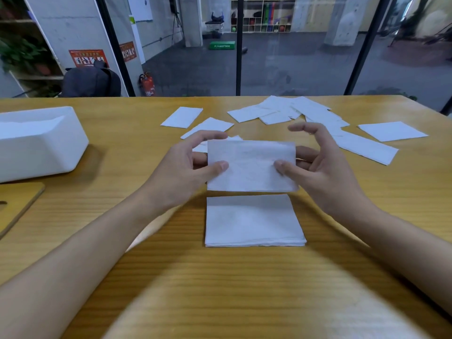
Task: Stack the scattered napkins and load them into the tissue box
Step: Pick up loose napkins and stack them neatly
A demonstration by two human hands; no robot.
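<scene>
A folded white napkin point(252, 165) hangs in the air over the table, held at both ends. My left hand point(188, 167) pinches its left edge with thumb on top and fingers behind. My right hand point(318, 165) pinches its right edge the same way, index finger raised free. Just below it on the table lies a neat stack of napkins point(254, 221). Several loose napkins point(288, 111) lie scattered farther back, some overlapping. The white tissue box point(39, 140) stands at the left, apart from both hands.
A wooden board point(17, 204), likely the box's lid, lies at the left edge in front of the box. The wooden table point(220, 289) ends at a glass wall behind. Single napkins lie at the far right point(391, 130) and centre back point(182, 117).
</scene>
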